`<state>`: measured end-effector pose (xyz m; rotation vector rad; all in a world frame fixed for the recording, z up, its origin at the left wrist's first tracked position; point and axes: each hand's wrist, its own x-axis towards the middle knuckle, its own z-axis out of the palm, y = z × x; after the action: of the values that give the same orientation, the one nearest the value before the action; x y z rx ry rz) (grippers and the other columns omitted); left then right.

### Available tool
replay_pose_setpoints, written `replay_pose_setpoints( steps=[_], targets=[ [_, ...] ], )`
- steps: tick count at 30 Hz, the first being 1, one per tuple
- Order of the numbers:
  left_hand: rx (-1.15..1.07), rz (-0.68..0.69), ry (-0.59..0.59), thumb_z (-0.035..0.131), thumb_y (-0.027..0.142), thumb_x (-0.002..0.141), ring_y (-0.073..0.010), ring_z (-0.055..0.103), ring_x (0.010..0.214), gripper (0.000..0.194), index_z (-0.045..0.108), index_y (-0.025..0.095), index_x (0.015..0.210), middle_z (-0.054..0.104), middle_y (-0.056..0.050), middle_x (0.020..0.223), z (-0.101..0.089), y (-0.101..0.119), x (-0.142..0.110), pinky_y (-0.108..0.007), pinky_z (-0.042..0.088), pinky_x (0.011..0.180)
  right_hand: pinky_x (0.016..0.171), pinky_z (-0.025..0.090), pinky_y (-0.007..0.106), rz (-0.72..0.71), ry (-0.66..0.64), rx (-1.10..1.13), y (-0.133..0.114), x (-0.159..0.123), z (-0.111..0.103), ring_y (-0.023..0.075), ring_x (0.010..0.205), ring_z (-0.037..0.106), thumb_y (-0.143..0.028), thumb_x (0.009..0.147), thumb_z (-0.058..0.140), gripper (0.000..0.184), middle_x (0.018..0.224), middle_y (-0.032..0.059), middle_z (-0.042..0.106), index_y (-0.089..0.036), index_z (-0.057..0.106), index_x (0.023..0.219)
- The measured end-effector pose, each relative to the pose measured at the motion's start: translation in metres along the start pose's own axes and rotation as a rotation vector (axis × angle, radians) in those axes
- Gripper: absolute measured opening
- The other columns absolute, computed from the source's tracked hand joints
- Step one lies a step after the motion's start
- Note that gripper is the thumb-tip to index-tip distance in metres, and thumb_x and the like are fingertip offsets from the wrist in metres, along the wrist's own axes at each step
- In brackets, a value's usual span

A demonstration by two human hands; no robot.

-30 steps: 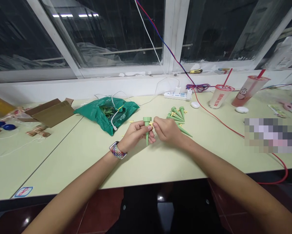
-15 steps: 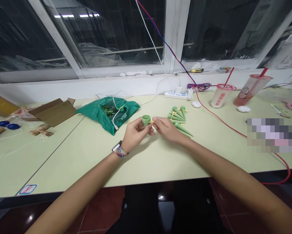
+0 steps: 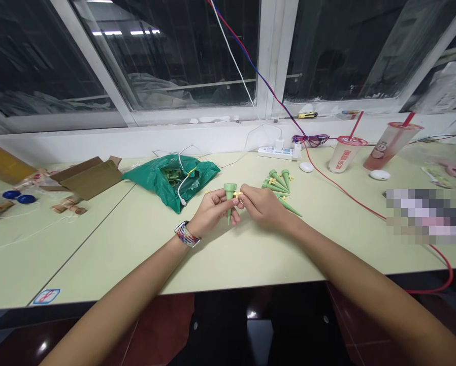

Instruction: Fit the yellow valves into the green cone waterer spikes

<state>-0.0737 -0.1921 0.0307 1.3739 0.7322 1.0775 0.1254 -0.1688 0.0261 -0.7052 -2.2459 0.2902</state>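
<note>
Between the fingers of my left hand (image 3: 212, 209) stands a green plant watering spike (image 3: 230, 189), wide end up and point down. My right hand (image 3: 259, 204) is closed in a pinch on a small yellow valve (image 3: 237, 194) at the spike's side, just below its wide end. The fingertips of both hands nearly meet there. Behind my right hand lie several more green spikes (image 3: 282, 184) with yellow valves, fanned out on the table. To the left, an open green plastic bag (image 3: 155, 175) has more green pieces inside.
At the back are a white power strip (image 3: 275, 151) and cables. Two drink cups (image 3: 344, 155) with red straws stand on the right, near white oval cases (image 3: 306, 166). A red cable (image 3: 346, 190) crosses the right side. An open cardboard box (image 3: 87, 178) and wooden toys (image 3: 68, 204) lie left.
The spike tipped its wide end toward me half a second ago and is upright again now. Both hands keep their hold. The camera view has shifted slightly.
</note>
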Motion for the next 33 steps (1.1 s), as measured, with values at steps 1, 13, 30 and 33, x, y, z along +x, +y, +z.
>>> replay_pose_setpoints(
  steps=[1, 13, 30, 33],
  targets=[
    [0.008, -0.001, 0.0, 0.085, 0.041, 0.083, -0.0163, 0.072, 0.054, 0.036, 0.067, 0.011, 0.092, 0.076, -0.011, 0.094, 0.0, 0.001, 0.0, -0.025, 0.058, 0.046, 0.064, 0.034, 0.026, 0.032, -0.008, 0.063, -0.001, 0.0, 0.001, 0.0143, 0.067, 0.057, -0.032, 0.11, 0.036, 0.025, 0.082, 0.0015, 0.068, -0.022, 0.046, 0.09],
    [0.137, 0.028, 0.021, 0.084, 0.042, 0.083, -0.0192, 0.075, 0.059, 0.035, 0.067, 0.013, 0.092, 0.076, -0.01, 0.091, -0.004, 0.0, 0.001, -0.027, 0.062, 0.053, 0.058, 0.031, 0.026, 0.33, -0.038, 0.664, -0.005, 0.005, 0.011, 0.0124, 0.057, 0.039, -0.043, 0.105, 0.042, 0.035, 0.062, -0.0054, 0.045, -0.022, 0.049, 0.078],
    [-0.105, -0.109, 0.023, 0.086, 0.035, 0.08, -0.0172, 0.069, 0.054, 0.029, 0.068, 0.011, 0.082, 0.072, -0.006, 0.073, 0.0, -0.001, 0.002, -0.027, 0.059, 0.047, 0.06, 0.026, 0.029, 0.012, 0.005, -0.11, 0.003, 0.0, 0.006, 0.0161, 0.064, 0.049, -0.034, 0.108, 0.035, 0.024, 0.08, 0.003, 0.063, -0.021, 0.049, 0.094],
    [-0.144, -0.137, -0.046, 0.085, 0.035, 0.08, -0.0159, 0.067, 0.05, 0.03, 0.069, 0.011, 0.083, 0.07, -0.004, 0.069, 0.0, 0.0, 0.001, -0.027, 0.058, 0.045, 0.059, 0.026, 0.03, -0.09, 0.051, -0.182, 0.008, -0.002, 0.008, 0.0159, 0.06, 0.046, -0.034, 0.108, 0.034, 0.026, 0.077, 0.003, 0.062, -0.021, 0.049, 0.091]
  ],
)
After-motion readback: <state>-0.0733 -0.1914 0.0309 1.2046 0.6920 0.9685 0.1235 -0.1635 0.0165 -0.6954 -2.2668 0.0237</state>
